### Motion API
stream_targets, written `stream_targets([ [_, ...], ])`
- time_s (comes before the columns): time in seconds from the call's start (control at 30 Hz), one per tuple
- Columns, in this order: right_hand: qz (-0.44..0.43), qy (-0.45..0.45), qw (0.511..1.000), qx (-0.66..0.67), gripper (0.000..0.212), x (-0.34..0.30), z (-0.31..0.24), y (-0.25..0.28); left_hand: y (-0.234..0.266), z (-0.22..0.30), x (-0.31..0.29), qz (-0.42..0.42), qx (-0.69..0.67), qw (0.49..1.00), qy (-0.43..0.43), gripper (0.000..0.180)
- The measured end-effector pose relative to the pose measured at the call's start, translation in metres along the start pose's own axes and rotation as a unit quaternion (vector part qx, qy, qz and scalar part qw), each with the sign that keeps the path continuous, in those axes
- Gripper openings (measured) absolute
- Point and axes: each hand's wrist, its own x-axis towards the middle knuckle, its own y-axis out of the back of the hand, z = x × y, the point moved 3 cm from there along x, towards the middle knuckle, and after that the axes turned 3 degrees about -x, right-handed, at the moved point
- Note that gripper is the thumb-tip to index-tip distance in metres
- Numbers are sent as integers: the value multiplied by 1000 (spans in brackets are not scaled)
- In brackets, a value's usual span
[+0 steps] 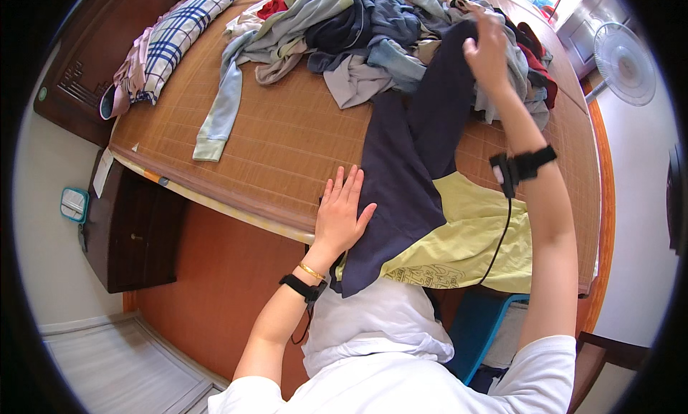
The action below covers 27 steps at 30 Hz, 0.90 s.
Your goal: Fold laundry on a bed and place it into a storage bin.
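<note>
A pair of dark navy trousers (401, 192) lies on the mat-covered bed with its wide end toward me and its legs pointing away. My left hand (340, 213) rests flat along its left edge, fingers stretched out. At the far end of the right leg, my right hand (489, 52) is raised beside the cloth with thumb and fingers apart, slightly blurred. Partly beneath the trousers lies a yellow-green garment (476, 235) with a dark printed pattern, hanging toward my lap. Just beyond is a heap of mixed clothes (358, 27).
A pale blue sleeve (218, 120) trails from the heap over the woven mat (279, 156). Plaid bedding (186, 38) sits far left. A white fan (623, 64) stands at the right, a dark cabinet (132, 228) at the left. A blue-rimmed container (494, 328) is beside me.
</note>
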Motion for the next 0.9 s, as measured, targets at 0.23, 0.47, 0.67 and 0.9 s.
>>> stream_targets([
  [0.23,-449,-138,852,232,72,-123,-112,-14,9,0,-3,24,-16,999,-25,55],
  [0.47,-231,-44,894,382,30,-72,-151,29,17,-18,-15,83,-196,976,33,34],
  [0.67,-11,-96,994,48,28,31,3,29,28,-32,-3,-44,-442,892,80,77],
  [0.9,-112,58,956,266,40,-42,-80,50,45,-24,-24,6,-210,975,69,46],
])
